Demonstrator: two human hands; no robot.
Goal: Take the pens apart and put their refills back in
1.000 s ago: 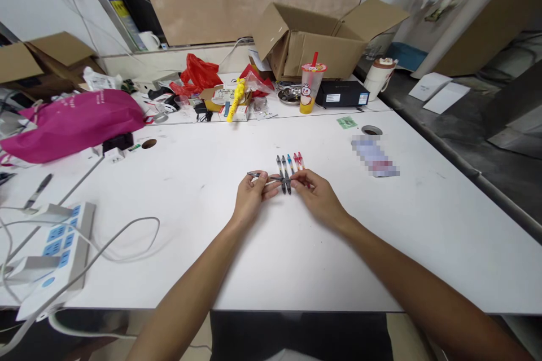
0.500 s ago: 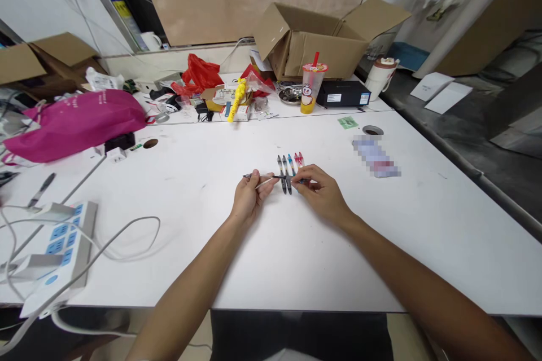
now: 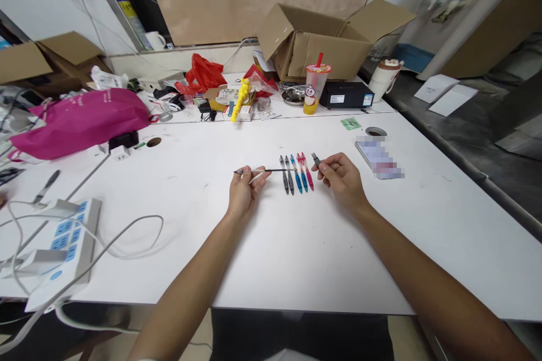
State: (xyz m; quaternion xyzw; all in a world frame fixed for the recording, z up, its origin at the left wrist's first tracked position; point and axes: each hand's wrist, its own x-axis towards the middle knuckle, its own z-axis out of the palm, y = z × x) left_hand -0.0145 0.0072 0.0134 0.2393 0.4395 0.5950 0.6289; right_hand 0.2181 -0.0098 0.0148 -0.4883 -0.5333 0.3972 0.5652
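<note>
Between its thumb and fingers, my left hand (image 3: 244, 189) holds a thin pen part (image 3: 277, 170) with a dark refill pointing right. The refill's tip reaches over a row of pens. My right hand (image 3: 344, 180) pinches a short grey pen barrel (image 3: 316, 160), just right of the row. On the white table lie several pens side by side: two with grey grips (image 3: 285, 183), two with blue grips (image 3: 298, 181) and a pink one (image 3: 310, 181) at the right end.
A power strip (image 3: 80, 242) with cables lies at the left. A phone (image 3: 379, 159) rests at the right. Behind stand a cup with a red straw (image 3: 313, 90), an open cardboard box (image 3: 326, 48), a black box (image 3: 347, 95) and a magenta bag (image 3: 84, 121).
My right hand has moved right with the grey barrel, away from the left hand's pen part. The long dark refill and the full pen row now show. My left hand has shifted slightly left.
</note>
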